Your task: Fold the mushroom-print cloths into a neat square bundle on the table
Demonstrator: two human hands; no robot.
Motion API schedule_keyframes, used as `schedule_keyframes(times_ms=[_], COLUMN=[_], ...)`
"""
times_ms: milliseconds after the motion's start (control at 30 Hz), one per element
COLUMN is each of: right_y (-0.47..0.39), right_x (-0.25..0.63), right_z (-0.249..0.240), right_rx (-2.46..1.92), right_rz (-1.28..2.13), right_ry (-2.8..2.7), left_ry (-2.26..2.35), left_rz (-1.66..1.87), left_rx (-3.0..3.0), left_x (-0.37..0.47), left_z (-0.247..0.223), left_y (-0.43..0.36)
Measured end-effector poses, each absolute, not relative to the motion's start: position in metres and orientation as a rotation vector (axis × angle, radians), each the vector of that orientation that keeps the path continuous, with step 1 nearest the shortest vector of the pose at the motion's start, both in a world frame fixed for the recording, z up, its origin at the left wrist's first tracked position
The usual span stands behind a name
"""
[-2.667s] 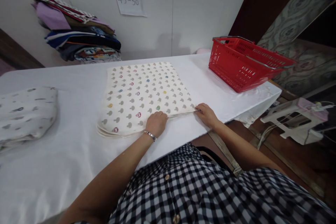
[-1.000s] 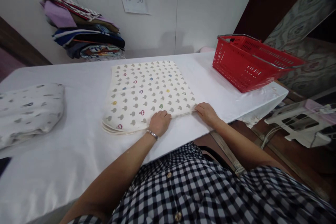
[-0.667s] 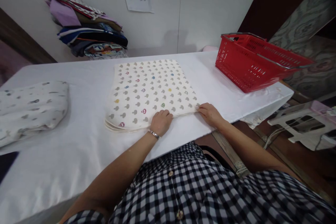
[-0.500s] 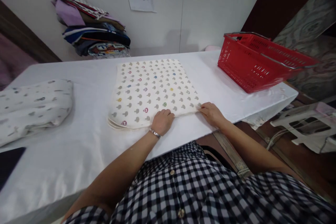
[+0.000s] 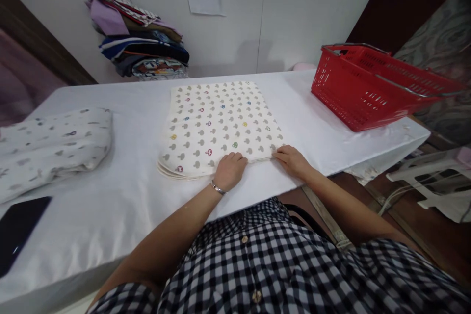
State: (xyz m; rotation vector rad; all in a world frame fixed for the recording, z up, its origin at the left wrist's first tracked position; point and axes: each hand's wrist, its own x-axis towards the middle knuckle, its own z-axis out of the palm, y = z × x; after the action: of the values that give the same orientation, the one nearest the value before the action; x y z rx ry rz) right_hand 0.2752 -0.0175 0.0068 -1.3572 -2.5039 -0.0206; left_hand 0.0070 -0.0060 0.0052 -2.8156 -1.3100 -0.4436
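A cream cloth (image 5: 221,125) printed with small grey and coloured mushrooms lies folded flat in several layers on the white-covered table. My left hand (image 5: 230,171), with a metal bracelet at the wrist, grips the cloth's near edge around its middle, fingers curled over the top. At the near right corner, my right hand (image 5: 292,161) pinches the same edge between thumb and fingers. The undersides of both grips are hidden.
Another printed white cloth (image 5: 59,144) lies bunched at the left, with a dark phone (image 5: 22,228) nearer me. A red shopping basket (image 5: 368,86) stands at the right end of the table (image 5: 128,196). Folded fabrics (image 5: 147,41) are piled behind. A white plastic stool (image 5: 437,181) stands lower right.
My right hand has slid slightly left along the near edge, closer to my left hand. The whole scene has shifted a little to the right as the head view turned.
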Motion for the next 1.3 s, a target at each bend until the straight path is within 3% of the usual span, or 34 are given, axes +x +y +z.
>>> schedule_keyframes(times_ms=[567, 1300], right_y=[-0.003, 0.0], right_x=[0.195, 0.184], right_z=[0.01, 0.005], right_rx=[-1.061, -0.999], right_rz=[0.215, 0.227], right_ry=[-2.518, -2.555], left_ry=[-1.601, -1.696], left_rz=[-0.448, -0.543], left_rx=[-2.672, -2.655], left_x=[-0.045, -0.075], left_z=[0.011, 0.008], left_y=[-0.032, -0.04])
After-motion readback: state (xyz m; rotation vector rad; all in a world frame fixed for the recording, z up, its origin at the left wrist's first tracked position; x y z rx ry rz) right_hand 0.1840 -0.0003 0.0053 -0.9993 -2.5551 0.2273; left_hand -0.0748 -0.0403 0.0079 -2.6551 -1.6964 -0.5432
